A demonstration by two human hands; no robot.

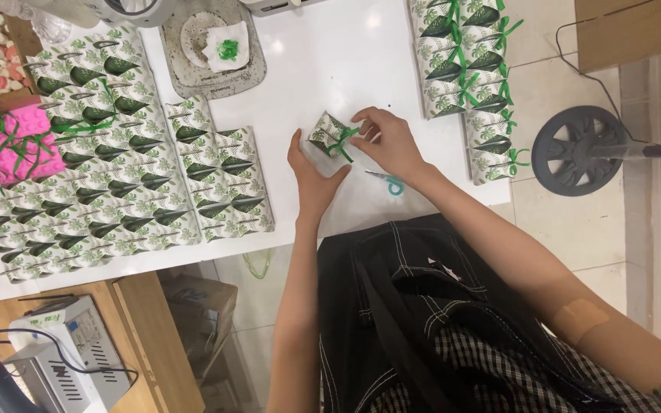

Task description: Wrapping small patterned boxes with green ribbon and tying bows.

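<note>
Small leaf-print box (324, 140) sits mid-table w/ left hand (311, 177) cupping it from 7 o'clock, right hand (389, 140) at its 3 o'clock, fingertips pinching green ribbon (343, 140) on top; scissors (386, 180) nearer right.

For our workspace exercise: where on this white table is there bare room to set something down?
Bare table lies between the round tray and the ribboned boxes; a smaller patch sits below the scissors. The left side is packed with leaf-print boxes.
</note>
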